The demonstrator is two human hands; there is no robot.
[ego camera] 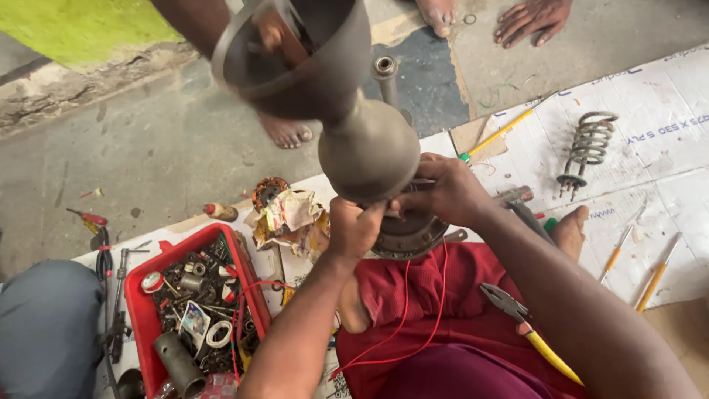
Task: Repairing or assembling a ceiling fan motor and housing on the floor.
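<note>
both hands work at the base of a grey metal canopy cover [367,148], the bell-shaped part on a down rod, held up over the lap. left hand [353,227] comes up from below, fingers curled shut around the lower rim of the cover. right hand [443,193] reaches in from the right, fingers pinched closed at the same rim, just above a round motor housing [408,235] that rests on the red cloth [425,292]. thin red wires [402,332] trail from the housing down across the cloth.

far left: red-handled screwdriver [87,217] on the concrete floor. red plastic tray [140,325] holds loose bolts, nuts, rings, a small printed card and a grey pipe piece. right of the tray, a crumpled paper wrapper [289,214], white with red and yellow print. pliers with yellow handle [526,325] lie on the right forearm side of the lap. flattened white cardboard [665,133] with blue lettering carries a coiled heating element [586,151] and several yellow-handled tools [653,277]. another person's bare feet and a hand [533,18] at the top edge.

both forearms angle inward, wrists bent.
</note>
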